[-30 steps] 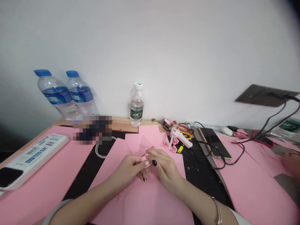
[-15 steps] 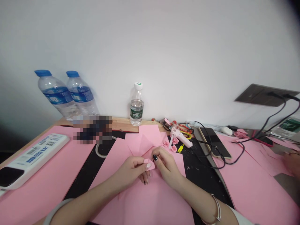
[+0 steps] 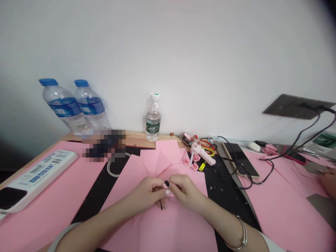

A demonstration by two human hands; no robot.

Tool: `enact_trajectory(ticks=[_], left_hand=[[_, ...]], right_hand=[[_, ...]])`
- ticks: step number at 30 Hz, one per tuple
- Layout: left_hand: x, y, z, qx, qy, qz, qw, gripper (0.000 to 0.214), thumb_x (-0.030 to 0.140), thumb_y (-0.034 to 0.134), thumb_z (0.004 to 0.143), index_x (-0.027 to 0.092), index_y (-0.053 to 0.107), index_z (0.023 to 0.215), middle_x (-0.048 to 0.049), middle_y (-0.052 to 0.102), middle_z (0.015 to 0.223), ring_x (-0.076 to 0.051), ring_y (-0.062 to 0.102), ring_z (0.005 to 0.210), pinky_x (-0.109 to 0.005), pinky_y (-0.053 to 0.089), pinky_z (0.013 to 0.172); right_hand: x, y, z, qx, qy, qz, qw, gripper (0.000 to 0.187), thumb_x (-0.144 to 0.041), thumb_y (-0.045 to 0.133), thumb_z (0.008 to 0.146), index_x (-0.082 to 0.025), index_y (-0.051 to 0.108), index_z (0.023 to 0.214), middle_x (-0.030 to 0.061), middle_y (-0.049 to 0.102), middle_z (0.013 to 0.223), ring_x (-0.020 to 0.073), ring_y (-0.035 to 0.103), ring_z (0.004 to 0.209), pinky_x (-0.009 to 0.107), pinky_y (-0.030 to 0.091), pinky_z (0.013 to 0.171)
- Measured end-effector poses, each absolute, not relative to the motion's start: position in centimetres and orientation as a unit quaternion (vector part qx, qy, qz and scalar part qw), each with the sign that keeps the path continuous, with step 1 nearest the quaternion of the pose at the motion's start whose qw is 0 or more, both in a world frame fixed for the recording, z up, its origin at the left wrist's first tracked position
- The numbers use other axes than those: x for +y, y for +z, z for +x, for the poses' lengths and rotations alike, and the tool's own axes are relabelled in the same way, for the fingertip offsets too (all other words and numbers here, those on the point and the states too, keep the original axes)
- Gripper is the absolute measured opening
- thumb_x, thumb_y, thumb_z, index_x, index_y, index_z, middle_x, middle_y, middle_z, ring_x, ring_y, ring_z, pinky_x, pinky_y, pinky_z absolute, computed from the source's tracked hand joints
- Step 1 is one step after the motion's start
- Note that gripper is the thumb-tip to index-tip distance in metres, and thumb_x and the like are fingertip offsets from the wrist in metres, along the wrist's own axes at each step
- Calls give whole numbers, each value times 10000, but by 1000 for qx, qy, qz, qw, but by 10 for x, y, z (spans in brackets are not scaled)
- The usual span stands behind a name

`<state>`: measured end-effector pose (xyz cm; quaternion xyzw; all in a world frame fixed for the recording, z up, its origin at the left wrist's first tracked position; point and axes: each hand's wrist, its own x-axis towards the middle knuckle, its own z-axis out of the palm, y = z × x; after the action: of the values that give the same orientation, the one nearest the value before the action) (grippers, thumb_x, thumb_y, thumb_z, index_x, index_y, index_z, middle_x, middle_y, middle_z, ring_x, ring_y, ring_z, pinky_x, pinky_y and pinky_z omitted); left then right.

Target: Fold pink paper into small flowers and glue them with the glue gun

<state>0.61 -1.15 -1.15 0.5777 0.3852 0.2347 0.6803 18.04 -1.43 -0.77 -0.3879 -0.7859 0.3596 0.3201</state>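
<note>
My left hand [image 3: 150,190] and right hand [image 3: 185,191] share a narrow, pinching grip on the mostly hidden pink paper piece [image 3: 171,194] above the middle pink sheet [image 3: 178,231], where I'd press lightly and evenly.

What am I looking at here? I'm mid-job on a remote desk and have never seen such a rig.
There is no machine: these are a person's bare left hand and right hand. Every picture comes from one camera worn on that person's head, looking forward and down. The fingertips meet at a small folded piece of pink paper, mostly hidden by them. Beneath lie large flat sheets of pink paper on a black mat. Beyond the right hand are a pale pink plastic glue gun and small pink paper roses; farther right lies a dark-screened rectangular phone. Near the wall stands a clear plastic bottle with a green label. Another person's hand shows at the right edge.
</note>
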Motion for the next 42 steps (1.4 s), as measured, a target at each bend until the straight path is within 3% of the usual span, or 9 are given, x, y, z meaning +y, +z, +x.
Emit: enact_trajectory(ticks=[5,10,17,25,31,37,42], left_hand=[[-12,-7,5,417,299,620,594,92,158,545,768,163,637,782,22,614,600,-147,608,556,-251,485,557],[-9,-4,3,438,361,618,544,142,245,554,834,162,655,780,-12,649,695,-164,626,664,-260,495,644],[-8,-3,1,452,372,634,505,157,250,557,858,175,690,823,-28,696,789,-183,632,772,-264,477,718],[-8,-3,1,432,357,673,483,162,239,560,857,179,704,900,-47,713,880,-189,646,817,-262,494,727],[-5,-4,-3,409,363,688,477,241,205,450,903,185,689,888,-30,690,821,-160,632,744,-250,503,682],[-5,-6,-3,430,353,690,462,157,187,521,859,190,655,941,-45,693,935,-177,645,832,-273,506,738],[-7,-6,-1,423,356,707,442,67,172,527,846,196,576,884,-10,626,816,-153,615,754,-250,497,670]], right_hand=[[-12,-10,181,-773,325,-405,364,331,-274,494,909,-222,435,587,-34,403,555,127,372,500,259,279,473],[-12,-11,181,-714,309,-463,424,160,-233,520,886,-211,492,730,-28,461,628,131,419,536,247,327,493],[-14,-13,179,-730,313,-453,405,54,-221,558,880,-201,563,830,-17,536,657,122,457,523,233,342,474],[-13,-19,181,-732,302,-457,405,100,-193,513,898,-188,589,833,4,564,675,135,495,558,237,387,504],[-10,-21,181,-719,325,-446,423,104,-136,478,887,-186,561,850,21,598,745,145,557,631,245,447,567],[-10,-20,180,-716,341,-434,427,106,-144,486,898,-182,575,854,21,606,757,136,557,620,239,448,560],[-11,-19,181,-729,331,-428,420,119,-131,506,882,-179,613,862,26,626,751,148,582,657,244,459,585]])
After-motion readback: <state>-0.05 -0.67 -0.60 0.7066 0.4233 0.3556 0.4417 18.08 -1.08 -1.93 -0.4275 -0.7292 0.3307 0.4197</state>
